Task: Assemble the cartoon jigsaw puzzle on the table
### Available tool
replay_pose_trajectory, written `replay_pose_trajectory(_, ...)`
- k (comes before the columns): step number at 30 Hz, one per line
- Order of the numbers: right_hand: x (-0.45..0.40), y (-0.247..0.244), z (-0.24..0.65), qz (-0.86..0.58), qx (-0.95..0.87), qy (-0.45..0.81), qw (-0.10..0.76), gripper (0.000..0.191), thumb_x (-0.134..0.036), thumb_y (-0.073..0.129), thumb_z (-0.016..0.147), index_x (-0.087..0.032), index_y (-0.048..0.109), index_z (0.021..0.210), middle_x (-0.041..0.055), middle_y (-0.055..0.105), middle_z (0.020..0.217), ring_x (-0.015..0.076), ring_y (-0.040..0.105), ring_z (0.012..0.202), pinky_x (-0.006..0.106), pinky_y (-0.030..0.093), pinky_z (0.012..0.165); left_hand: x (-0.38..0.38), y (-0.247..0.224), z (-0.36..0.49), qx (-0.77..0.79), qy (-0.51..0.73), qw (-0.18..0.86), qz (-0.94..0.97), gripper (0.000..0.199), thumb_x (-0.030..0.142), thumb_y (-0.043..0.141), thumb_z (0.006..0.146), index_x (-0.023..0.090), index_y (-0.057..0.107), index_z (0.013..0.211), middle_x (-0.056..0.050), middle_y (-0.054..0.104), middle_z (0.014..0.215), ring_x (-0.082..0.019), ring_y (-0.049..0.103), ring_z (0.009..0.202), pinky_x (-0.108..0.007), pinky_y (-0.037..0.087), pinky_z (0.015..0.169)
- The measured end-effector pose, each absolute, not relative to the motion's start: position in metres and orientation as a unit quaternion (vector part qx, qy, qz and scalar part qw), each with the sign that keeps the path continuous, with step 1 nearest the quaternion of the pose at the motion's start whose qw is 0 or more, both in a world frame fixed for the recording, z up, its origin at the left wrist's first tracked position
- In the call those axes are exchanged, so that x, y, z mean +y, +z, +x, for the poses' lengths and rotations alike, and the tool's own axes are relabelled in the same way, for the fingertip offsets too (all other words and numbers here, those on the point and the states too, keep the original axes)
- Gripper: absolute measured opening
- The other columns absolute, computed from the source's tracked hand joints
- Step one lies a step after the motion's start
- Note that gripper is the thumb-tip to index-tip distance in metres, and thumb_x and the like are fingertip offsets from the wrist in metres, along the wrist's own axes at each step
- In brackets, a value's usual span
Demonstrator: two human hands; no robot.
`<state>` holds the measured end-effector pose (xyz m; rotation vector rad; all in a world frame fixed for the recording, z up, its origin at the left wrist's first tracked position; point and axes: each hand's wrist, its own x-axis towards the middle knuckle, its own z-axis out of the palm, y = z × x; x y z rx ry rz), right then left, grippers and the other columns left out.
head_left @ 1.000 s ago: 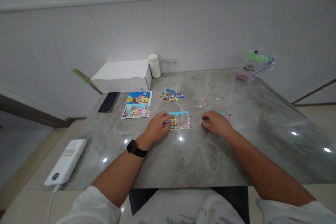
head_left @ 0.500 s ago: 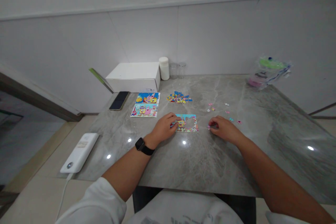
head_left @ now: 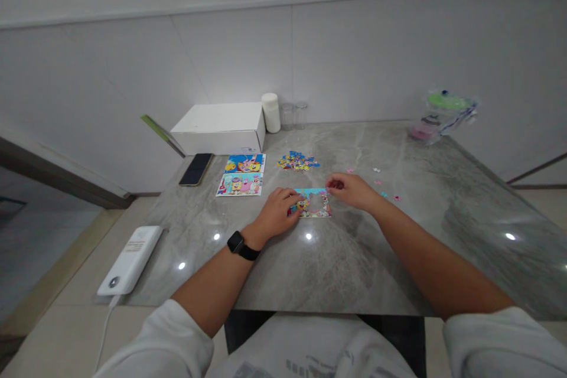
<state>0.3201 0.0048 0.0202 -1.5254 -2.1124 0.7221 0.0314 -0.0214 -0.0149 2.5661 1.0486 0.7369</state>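
A partly assembled jigsaw puzzle lies flat on the table, with a grey gap right of its middle. My left hand, wearing a black watch, rests over the puzzle's left end, its curved fingers and thumb holding that end. At the upper right corner of the puzzle is my right hand. Its thumb and fingers are pinched on a small puzzle piece, mostly hidden. Several loose pieces, among them a dark pink one and a turquoise one, are scattered to the right.
Behind the puzzle is a pile of pieces. Two picture cards, a phone and a white box occupy the left. A white bottle and clear glasses stand by the wall; a plastic bag sits far right.
My right hand has moved left and away from me, from beside the puzzle to its upper right corner. It now covers some loose pieces. My left hand stays on the puzzle.
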Motion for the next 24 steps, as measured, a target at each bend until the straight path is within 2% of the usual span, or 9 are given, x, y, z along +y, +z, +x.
replay_pose_trajectory(4,0.018,0.011,0.295,-0.550,-0.781,0.230,0.187,0.015,-0.012,0.067,0.085,-0.021,0.077,0.091,0.0014,0.078,0.089,0.0145,0.067,0.078,0.024,0.048,0.074,-0.025,-0.015,0.032,0.365,0.237,0.124,0.892,0.041,0.034,0.071,0.096,0.024,0.070,0.136,-0.011,0.068,0.135,-0.030,0.059,0.125,-0.050,0.047,0.112)
replay_pose_trajectory(8,0.022,-0.003,0.283,-0.558,-0.781,0.225,0.169,0.015,-0.015,0.070,0.088,-0.022,0.078,0.098,0.0009,0.078,0.090,0.0148,0.068,0.079,0.025,0.048,0.075,-0.028,-0.014,0.032,0.360,0.219,0.129,0.898,0.044,0.038,0.072,0.096,0.027,0.068,0.139,-0.011,0.065,0.142,-0.032,0.056,0.132,-0.053,0.042,0.118)
replay_pose_trajectory(12,0.022,-0.012,0.283,-0.562,-0.781,0.219,0.166,0.016,-0.017,0.072,0.089,-0.022,0.078,0.103,0.0019,0.080,0.093,0.0161,0.070,0.083,0.025,0.048,0.076,-0.028,-0.015,0.033,0.351,0.208,0.140,0.902,0.045,0.040,0.072,0.096,0.026,0.068,0.138,-0.012,0.064,0.143,-0.032,0.056,0.134,-0.054,0.042,0.119)
replay_pose_trajectory(19,0.021,-0.017,0.281,-0.548,-0.806,0.171,0.146,0.015,-0.019,0.071,0.092,-0.022,0.079,0.103,0.0044,0.080,0.100,0.0191,0.071,0.092,0.029,0.049,0.085,-0.027,-0.016,0.033,0.349,0.202,0.139,0.904,0.048,0.039,0.073,0.095,0.022,0.067,0.140,-0.016,0.062,0.147,-0.033,0.056,0.136,-0.056,0.040,0.123)
replay_pose_trajectory(24,0.020,-0.016,0.276,-0.565,-0.799,0.157,0.136,0.013,-0.024,0.071,0.094,-0.022,0.078,0.104,0.0056,0.080,0.103,0.0203,0.071,0.094,0.029,0.049,0.085,-0.027,-0.015,0.034,0.352,0.201,0.146,0.903,0.047,0.037,0.075,0.094,0.024,0.069,0.138,-0.015,0.063,0.145,-0.034,0.056,0.135,-0.057,0.040,0.122)
